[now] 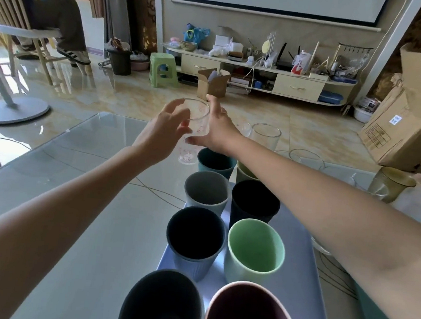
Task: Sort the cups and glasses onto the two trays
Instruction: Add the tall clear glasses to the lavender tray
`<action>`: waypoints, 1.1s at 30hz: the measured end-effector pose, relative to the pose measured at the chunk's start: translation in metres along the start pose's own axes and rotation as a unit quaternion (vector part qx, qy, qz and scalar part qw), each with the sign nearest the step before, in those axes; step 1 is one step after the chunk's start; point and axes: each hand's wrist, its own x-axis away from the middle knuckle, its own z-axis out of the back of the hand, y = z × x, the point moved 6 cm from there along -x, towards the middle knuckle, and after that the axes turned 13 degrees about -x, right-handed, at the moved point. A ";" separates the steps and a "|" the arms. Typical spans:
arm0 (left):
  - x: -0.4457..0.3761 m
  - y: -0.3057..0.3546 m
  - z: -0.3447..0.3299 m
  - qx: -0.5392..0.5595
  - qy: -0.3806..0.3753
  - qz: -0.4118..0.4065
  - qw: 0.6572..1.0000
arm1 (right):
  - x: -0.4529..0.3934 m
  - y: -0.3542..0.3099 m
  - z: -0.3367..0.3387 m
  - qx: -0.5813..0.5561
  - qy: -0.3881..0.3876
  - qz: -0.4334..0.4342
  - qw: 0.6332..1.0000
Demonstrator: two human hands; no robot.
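- Clear glass with a faint pink print [194,130] stands upright on the glass-topped table [76,173], held between both hands at the far end of the rows of cups.
- Right hand [216,126] wraps the glass from its right side: the fingers reach up past the rim on the far side and the thumb lies low across the near side of the wall.
- Left hand [165,127] sits just to the left of the glass with fingers spread and loosely bent; its fingertips are at the wall, but I cannot tell whether they grip it or only touch.
- Just nearer than the right thumb stands a teal cup [215,161], the farthest in two rows of cups on a pale blue tray [293,276]; nearer come a grey cup [206,190], a black cup [255,201], a dark blue cup [194,239] and a green cup [255,249].
- Right of the right hand, past the wrist, a tall clear glass [266,136] and a lower clear glass [306,158] stand on the table.
- Well to the right stands an amber glass [390,184].
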 end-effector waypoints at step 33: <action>0.115 0.146 0.001 -0.042 -0.276 -0.160 0.947 | 0.248 0.065 0.111 -0.167 0.254 -0.022 0.953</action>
